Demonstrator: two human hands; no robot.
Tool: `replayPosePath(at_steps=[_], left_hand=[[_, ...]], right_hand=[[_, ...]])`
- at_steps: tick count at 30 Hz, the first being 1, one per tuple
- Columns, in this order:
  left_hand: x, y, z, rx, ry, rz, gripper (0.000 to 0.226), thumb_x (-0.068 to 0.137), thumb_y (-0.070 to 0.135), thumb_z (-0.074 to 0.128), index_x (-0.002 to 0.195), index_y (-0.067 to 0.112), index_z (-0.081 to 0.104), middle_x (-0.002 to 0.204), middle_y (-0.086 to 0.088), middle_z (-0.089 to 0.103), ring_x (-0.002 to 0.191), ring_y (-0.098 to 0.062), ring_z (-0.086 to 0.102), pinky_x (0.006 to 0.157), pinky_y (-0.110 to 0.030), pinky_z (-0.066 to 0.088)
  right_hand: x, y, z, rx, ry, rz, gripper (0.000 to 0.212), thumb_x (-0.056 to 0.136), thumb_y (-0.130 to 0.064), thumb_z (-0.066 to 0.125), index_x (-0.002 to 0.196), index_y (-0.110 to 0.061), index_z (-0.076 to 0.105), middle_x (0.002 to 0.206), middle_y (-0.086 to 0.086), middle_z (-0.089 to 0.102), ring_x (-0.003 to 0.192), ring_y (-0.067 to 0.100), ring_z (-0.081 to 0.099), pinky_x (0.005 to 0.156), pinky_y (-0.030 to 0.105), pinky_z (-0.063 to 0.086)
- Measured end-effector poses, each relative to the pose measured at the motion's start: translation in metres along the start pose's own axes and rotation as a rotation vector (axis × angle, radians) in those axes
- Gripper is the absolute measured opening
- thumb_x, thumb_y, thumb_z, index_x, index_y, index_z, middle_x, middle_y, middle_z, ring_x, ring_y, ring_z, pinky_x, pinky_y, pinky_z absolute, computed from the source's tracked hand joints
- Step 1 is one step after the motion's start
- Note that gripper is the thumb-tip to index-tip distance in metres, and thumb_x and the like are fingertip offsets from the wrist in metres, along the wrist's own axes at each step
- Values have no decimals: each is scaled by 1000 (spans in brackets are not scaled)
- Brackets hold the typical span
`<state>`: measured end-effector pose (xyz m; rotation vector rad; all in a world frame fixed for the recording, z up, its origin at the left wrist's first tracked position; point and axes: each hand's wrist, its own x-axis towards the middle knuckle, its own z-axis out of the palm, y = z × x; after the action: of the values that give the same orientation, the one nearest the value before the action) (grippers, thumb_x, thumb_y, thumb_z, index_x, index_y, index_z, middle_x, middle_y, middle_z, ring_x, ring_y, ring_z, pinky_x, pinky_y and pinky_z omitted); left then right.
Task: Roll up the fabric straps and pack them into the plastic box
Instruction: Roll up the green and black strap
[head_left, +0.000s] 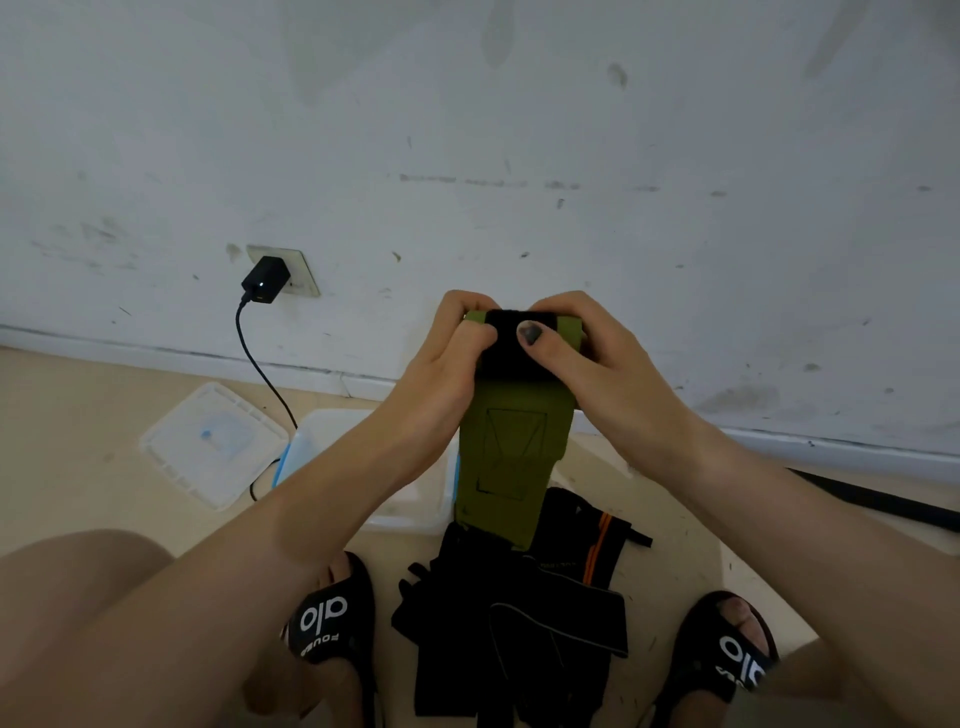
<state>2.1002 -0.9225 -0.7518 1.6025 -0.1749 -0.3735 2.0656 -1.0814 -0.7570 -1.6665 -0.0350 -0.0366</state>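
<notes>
Head view: left hand and right hand pinch the olive strap's rolled top; I'd keep both thumbs tight so it winds evenly.

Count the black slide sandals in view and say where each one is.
2. One black slide sandal sits at lower left beside the pile of black fabric straps; the other sits at lower right of that pile.

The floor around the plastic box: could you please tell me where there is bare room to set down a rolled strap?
Bare floor lies left of the lid, and right of the black straps toward the wall. Between the sandals it is crowded with straps. The plastic box is partly hidden by arms.
</notes>
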Motion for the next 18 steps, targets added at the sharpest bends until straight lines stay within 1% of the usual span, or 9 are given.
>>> replayPosePath(at_steps=[2, 4, 6, 7, 8, 10, 13, 15, 18], left_hand=[[3, -1, 1, -16, 31, -29, 25, 92, 38, 41, 110, 27, 56, 111, -14, 63, 104, -30, 65, 88, -49, 58], [7, -4, 1, 12, 21, -71, 50, 87, 62, 44, 120, 27, 60, 124, -14, 65, 119, -30, 64, 102, -56, 52], [6, -9, 1, 19, -15, -119, 73, 82, 79, 43, 131, 27, 60, 132, -9, 65, 126, -27, 62, 108, -55, 47], [5, -9, 1, 23, -26, -128, 75, 83, 80, 43, 133, 26, 59, 133, -8, 65, 126, -26, 62, 108, -54, 48], [4, -7, 2, 28, -24, -122, 70, 87, 77, 43, 132, 26, 58, 132, -8, 66, 125, -25, 63, 106, -53, 50], [3, -2, 2, 12, 7, -90, 46, 99, 58, 43, 125, 24, 58, 127, -12, 65, 119, -27, 66, 101, -55, 54], [5, 0, -3, -12, 7, -84, 22, 107, 34, 40, 119, 26, 58, 122, -14, 64, 114, -32, 65, 95, -54, 56], [5, 0, -2, 17, 6, -72, 21, 108, 29, 38, 117, 29, 57, 120, -12, 63, 111, -31, 65, 91, -51, 57], [3, -3, -2, 68, 15, -27, 20, 104, 36, 40, 115, 33, 56, 114, -9, 62, 106, -26, 63, 82, -44, 56]], right_hand=[[-1, 0, 0, 28, 11, -39, 17, 100, -27, 64, 114, -17, 64, 97, -2, 68, 90, 8, 68, 75, 27, 59], [-2, -1, -1, 12, 21, -79, 16, 99, -21, 66, 115, -16, 64, 100, -1, 68, 92, 6, 67, 75, 23, 57], [-1, 0, -3, -6, 18, -105, 18, 98, -17, 68, 115, -18, 63, 103, -3, 68, 97, 7, 67, 78, 24, 58], [-1, 0, -3, -9, 12, -110, 20, 97, -15, 69, 116, -18, 63, 104, -4, 68, 99, 9, 67, 80, 27, 59], [-1, 1, -3, -17, 4, -115, 21, 97, -14, 69, 116, -19, 63, 105, -4, 67, 100, 11, 66, 82, 30, 60], [-2, 3, -3, -57, -6, -138, 24, 95, -13, 71, 117, -20, 63, 107, -6, 67, 103, 14, 65, 87, 37, 60], [0, 2, -5, -84, -23, -142, 29, 93, -12, 73, 119, -21, 61, 108, -6, 65, 103, 16, 64, 88, 36, 60], [2, 4, -7, -43, -57, -50, 37, 91, -18, 77, 122, -24, 60, 107, -2, 66, 102, 17, 66, 86, 34, 60], [8, 2, -6, 90, -51, 163, 50, 87, -46, 72, 131, -29, 56, 111, -1, 67, 107, 13, 68, 96, 36, 56]])
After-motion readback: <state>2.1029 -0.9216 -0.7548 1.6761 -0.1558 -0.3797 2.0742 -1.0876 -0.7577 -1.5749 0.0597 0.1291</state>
